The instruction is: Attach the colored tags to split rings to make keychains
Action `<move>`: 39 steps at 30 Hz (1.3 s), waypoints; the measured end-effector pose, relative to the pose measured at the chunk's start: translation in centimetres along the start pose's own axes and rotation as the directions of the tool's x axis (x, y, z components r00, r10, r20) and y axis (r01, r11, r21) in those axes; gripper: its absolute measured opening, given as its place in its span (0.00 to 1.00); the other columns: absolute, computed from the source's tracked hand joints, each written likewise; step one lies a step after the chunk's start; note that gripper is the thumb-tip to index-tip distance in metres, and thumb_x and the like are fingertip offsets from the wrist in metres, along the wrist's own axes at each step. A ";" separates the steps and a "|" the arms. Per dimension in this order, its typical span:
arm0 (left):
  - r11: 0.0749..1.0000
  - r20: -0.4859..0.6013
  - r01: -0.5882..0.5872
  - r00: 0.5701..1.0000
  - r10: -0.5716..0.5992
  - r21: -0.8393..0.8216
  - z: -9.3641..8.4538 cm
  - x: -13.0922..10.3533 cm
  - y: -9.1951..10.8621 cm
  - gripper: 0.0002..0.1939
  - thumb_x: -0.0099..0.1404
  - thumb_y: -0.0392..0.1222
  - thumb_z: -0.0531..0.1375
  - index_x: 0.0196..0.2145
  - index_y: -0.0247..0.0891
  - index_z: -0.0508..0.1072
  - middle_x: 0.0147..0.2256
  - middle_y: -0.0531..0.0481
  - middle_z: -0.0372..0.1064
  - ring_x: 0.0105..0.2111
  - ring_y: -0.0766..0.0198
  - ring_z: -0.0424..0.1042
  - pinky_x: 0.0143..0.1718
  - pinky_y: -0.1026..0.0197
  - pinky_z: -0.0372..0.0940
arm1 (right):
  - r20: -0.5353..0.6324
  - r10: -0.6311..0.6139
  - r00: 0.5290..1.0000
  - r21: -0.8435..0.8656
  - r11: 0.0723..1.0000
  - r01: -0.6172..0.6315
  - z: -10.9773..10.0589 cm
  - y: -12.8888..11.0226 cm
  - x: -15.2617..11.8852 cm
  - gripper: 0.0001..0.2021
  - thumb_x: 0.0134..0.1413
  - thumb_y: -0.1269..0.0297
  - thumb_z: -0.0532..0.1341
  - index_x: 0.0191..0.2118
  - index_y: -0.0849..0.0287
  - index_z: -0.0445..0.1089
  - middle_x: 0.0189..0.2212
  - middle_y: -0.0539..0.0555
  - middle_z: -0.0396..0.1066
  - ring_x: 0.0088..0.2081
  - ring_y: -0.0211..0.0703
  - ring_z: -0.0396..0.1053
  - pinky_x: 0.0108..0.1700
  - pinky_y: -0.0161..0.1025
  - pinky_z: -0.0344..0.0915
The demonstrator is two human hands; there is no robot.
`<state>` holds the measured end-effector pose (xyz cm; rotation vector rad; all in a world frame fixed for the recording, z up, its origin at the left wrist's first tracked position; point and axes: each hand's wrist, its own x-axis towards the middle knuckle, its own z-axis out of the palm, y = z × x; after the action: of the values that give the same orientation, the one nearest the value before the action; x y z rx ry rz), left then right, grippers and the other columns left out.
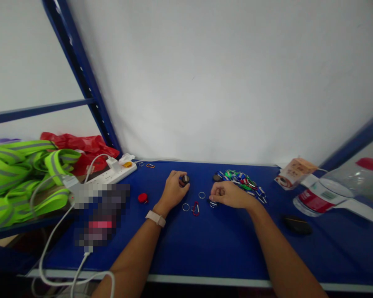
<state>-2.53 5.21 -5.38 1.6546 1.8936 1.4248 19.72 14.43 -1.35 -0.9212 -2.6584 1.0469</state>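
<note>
One hand, the left hand point(175, 188), was clasped round a black round piece point(185, 179) beyond the red carabiner point(197, 208), while a small metal piece point(213, 204), right of that carabiner, was apparently pinched by the right hand point(222, 193); a picking-up of parts seemed in hand, fine fingertip alignment being called for.

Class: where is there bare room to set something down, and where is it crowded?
Two bare patches of blue tabletop: between the left forearm and right forearm, nearer the person than the red carabiner; and between the red disc and left hand. Crowded: by the right hand, around the carabiner pile.
</note>
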 end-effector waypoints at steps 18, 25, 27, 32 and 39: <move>0.978 0.055 -0.106 0.994 0.098 0.177 -0.2 -0.3 0.5 0.19 0.56 0.34 0.64 0.46 0.35 0.73 0.39 0.46 0.68 0.32 0.64 0.68 0.41 0.57 0.68 | 0.042 -0.024 0.999 -0.005 1.000 0.024 0.0 -0.1 -0.2 0.07 0.55 0.64 0.58 0.33 0.62 0.70 0.25 0.51 0.68 0.26 0.37 0.64 0.28 0.34 0.58; 0.975 0.103 -0.113 0.990 0.095 0.189 -0.2 -0.4 0.6 0.19 0.55 0.33 0.62 0.47 0.34 0.73 0.40 0.44 0.68 0.38 0.60 0.69 0.46 0.54 0.67 | -0.036 -0.048 0.998 0.071 0.996 0.051 0.3 0.4 0.1 0.09 0.58 0.60 0.57 0.35 0.61 0.67 0.26 0.51 0.66 0.28 0.37 0.63 0.30 0.35 0.59; 0.976 0.106 -0.113 0.990 0.094 0.185 -0.3 -0.5 0.7 0.20 0.55 0.33 0.62 0.47 0.34 0.73 0.41 0.44 0.68 0.40 0.59 0.69 0.47 0.54 0.67 | -0.035 -0.056 0.998 0.093 0.994 0.059 0.4 0.4 0.1 0.09 0.58 0.59 0.58 0.35 0.60 0.67 0.27 0.51 0.67 0.29 0.38 0.64 0.31 0.35 0.60; 0.974 0.049 -0.150 0.988 0.144 0.167 -0.4 -0.5 1.3 0.13 0.57 0.37 0.63 0.42 0.38 0.76 0.41 0.45 0.70 0.44 0.56 0.68 0.50 0.51 0.64 | -0.062 -0.086 0.994 0.231 0.968 0.098 0.4 -0.2 0.1 0.12 0.59 0.54 0.56 0.36 0.60 0.65 0.29 0.52 0.67 0.32 0.39 0.65 0.36 0.37 0.62; 0.981 0.177 -0.185 0.965 0.193 -0.061 -0.9 -0.6 3.2 0.05 0.60 0.38 0.62 0.33 0.38 0.78 0.32 0.48 0.73 0.33 0.63 0.70 0.38 0.60 0.64 | -0.096 -0.109 0.989 0.334 0.933 0.135 1.3 -1.4 0.4 0.16 0.60 0.49 0.55 0.36 0.59 0.62 0.28 0.50 0.65 0.31 0.38 0.63 0.35 0.36 0.59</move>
<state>-1.03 3.89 -2.66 1.9163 1.6321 1.3190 18.29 13.17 -1.44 -0.7000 -2.3336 1.3536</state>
